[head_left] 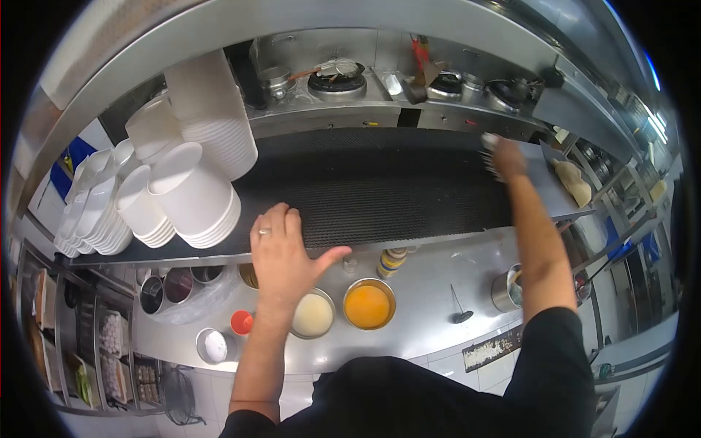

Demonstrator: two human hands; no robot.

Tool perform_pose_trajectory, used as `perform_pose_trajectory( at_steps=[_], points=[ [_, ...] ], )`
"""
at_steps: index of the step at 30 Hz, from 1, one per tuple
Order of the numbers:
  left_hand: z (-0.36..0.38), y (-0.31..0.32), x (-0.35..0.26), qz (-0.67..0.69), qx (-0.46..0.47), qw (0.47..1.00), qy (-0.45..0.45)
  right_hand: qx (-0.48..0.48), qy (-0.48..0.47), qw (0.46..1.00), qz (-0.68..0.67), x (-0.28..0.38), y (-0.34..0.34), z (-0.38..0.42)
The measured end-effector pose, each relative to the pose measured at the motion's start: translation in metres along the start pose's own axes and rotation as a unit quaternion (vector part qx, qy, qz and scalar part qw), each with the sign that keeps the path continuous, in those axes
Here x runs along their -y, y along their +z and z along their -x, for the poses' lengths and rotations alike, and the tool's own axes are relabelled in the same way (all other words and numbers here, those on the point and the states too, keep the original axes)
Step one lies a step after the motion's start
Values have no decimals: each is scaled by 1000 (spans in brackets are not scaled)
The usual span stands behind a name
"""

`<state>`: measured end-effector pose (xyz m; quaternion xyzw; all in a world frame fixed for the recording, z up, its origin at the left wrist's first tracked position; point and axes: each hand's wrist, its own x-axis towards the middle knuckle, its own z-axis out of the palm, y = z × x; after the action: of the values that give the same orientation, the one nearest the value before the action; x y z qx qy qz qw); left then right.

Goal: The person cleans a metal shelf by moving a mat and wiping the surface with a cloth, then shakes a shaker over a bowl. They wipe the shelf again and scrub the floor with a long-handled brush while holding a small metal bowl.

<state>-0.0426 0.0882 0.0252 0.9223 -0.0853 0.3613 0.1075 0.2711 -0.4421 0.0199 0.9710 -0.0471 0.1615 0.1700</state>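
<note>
Locate white cloth [490, 138] (identity probable; blurred) near right end of black mat [387, 182], apparently gripped in right hand [510, 158]. Treat as likely light, soft, not fragile; grasp bunched at middle. Note left hand [282, 254] spread, holding nothing, at mat's front edge.

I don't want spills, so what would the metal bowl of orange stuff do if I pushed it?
The metal bowl would probably slide, as the steel counter looks smooth. The orange contents might slosh, since they look liquid. It likely won't roll: it sits upright.
</note>
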Motion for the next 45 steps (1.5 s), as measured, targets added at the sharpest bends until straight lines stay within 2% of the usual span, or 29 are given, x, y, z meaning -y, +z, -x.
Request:
perform_pose_trajectory(
  at_steps=[1, 3, 6, 7, 9, 10, 11, 12, 13, 14, 15, 18, 19, 20, 21, 23, 24, 25, 26, 27, 30, 32, 33, 34, 37, 40, 41, 43, 45],
  points=[
    [-1, 0, 2, 0, -6, 1000, 2, 58, 9, 995, 82, -57, 10, 5],
    [0, -1, 3, 17, -11, 1000, 11, 18, 186, 982, -38, -56, -49, 49],
    [3, 4, 5, 35, -18, 999, 16, -96, -44, 994, 20, 13, -98, 60],
    [4, 6, 6, 36, -24, 999, 19, -82, -14, 993, -82, 67, -131, 70],
    [2, 5, 7, 34, -28, 999, 18, -96, -79, 959, -256, 186, -185, 106],
    [2, 3, 7, 37, -25, 999, 14, -44, -149, 954, -257, 238, -223, 126],
    [3, 3, 6, 41, -21, 999, 12, -68, -191, 935, -292, 287, -220, 132],
    [2, 3, 5, 38, -23, 999, 13, -78, -288, 893, -337, 318, -243, 146],
    [2, 4, 4, 36, -25, 999, 13, -107, -303, 882, -345, 354, -242, 152],
    [3, 4, 4, 31, -24, 999, 10, -72, -359, 872, -325, 385, -236, 150],
    [3, 4, 4, 29, -26, 999, 5, -63, -339, 877, -335, 395, -236, 154],
    [3, 2, 1, 25, -17, 999, -12, 25, -314, 912, -262, 327, -239, 136],
    [5, 1, 2, 30, -14, 999, -15, 25, -216, 944, -248, 296, -209, 121],
    [4, 1, 2, 35, -12, 999, -18, 122, -156, 959, -205, 245, -177, 92],
    [4, 1, 3, 40, -15, 999, -20, 38, -39, 975, -217, 182, -145, 80],
    [7, 2, 5, 35, -20, 999, -12, -5, 21, 995, -95, 28, -88, 75],
    [4, 4, 5, 33, -29, 999, -10, 22, 107, 993, 40, -71, -11, 52],
    [1, 5, 5, 25, -30, 999, -14, 96, 216, 971, -16, -97, -55, 69],
    [2, 4, 4, 19, -22, 999, -15, 28, 246, 969, 3, -115, -72, 84],
    [3, 4, 3, 13, -11, 1000, -12, -37, 277, 960, 20, -128, -77, 94],
    [1, 6, -1, -8, -11, 1000, -10, -178, 122, 976, -4, -145, -78, 81],
    [2, 7, -2, -6, -8, 1000, -17, -68, 179, 970, -146, -68, -164, 92],
    [2, 8, -3, -4, -6, 1000, -20, -81, 141, 946, -279, -58, -171, 95],
    [1, 7, -5, -6, -3, 1000, -25, -95, 97, 904, -406, -53, -175, 100],
    [0, 5, -11, -9, -1, 999, -42, -14, 154, 744, -650, -46, -187, 123],
    [1, 4, -12, -11, 10, 999, -47, 2, 146, 582, -800, -78, -174, 163],
    [1, 5, -12, -13, 9, 999, -41, -24, 147, 571, -807, -94, -166, 181],
    [1, 6, -12, -20, 6, 999, -30, -97, 86, 609, -783, -129, -173, 236],
    [1, 7, -12, -27, 5, 999, -23, -195, 126, 656, -718, -159, -183, 297]
  ],
)
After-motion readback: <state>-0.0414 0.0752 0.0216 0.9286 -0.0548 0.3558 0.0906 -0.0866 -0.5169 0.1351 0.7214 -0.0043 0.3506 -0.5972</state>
